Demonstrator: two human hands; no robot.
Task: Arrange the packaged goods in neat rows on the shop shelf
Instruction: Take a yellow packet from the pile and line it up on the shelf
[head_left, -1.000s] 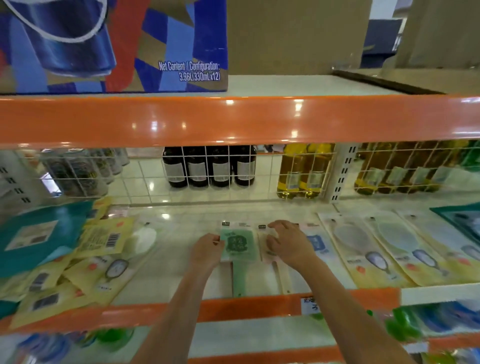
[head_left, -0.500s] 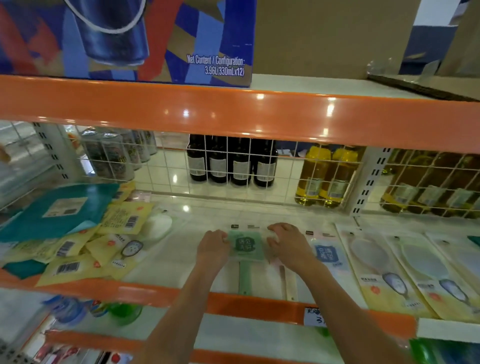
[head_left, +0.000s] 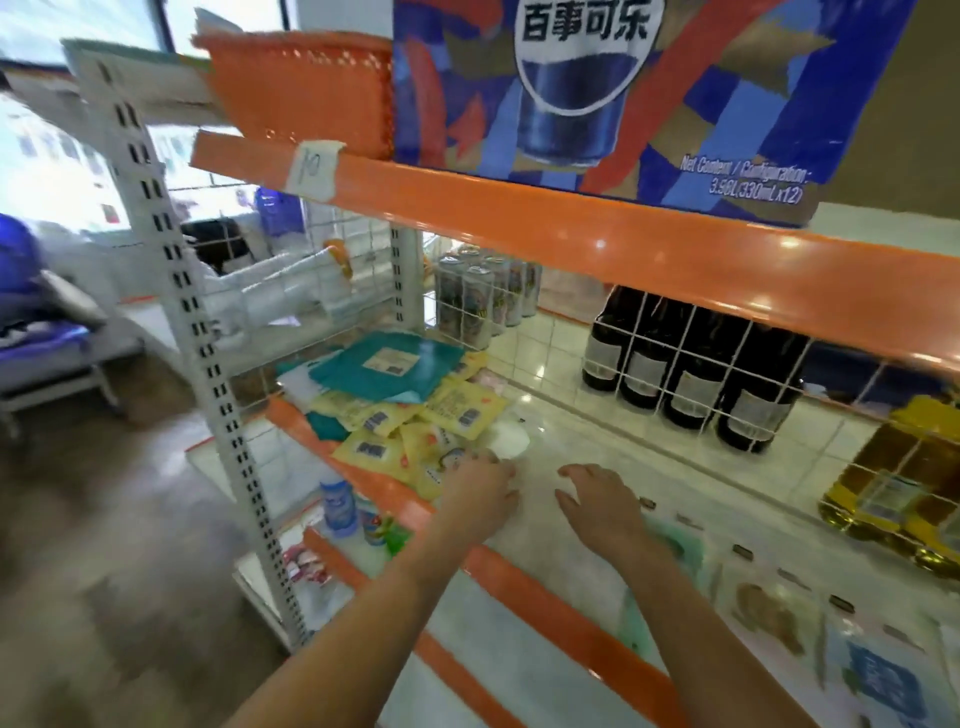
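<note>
A loose heap of yellow packets (head_left: 415, 423) lies at the left end of the white shelf (head_left: 597, 457), with teal packets (head_left: 384, 364) on top of it. My left hand (head_left: 480, 488) reaches to the heap's near edge, fingers relaxed over a yellow packet, gripping nothing that I can make out. My right hand (head_left: 600, 504) hovers open over bare shelf, fingers spread. Just right of it lies the green-packaged brush (head_left: 670, 551), followed by a row of flat packs (head_left: 779, 618) along the shelf front.
Dark bottles (head_left: 691, 374), cans (head_left: 480, 296) and yellow oil bottles (head_left: 904, 488) stand behind a white wire grid. An orange shelf beam (head_left: 623, 239) overhangs, carrying a blue cola carton (head_left: 623, 93) and an orange basket (head_left: 306, 88). The slotted upright post (head_left: 197, 338) stands at left.
Both hands have let go of the green brush pack and moved left towards the yellow heap. The view has swung left and tilted.
</note>
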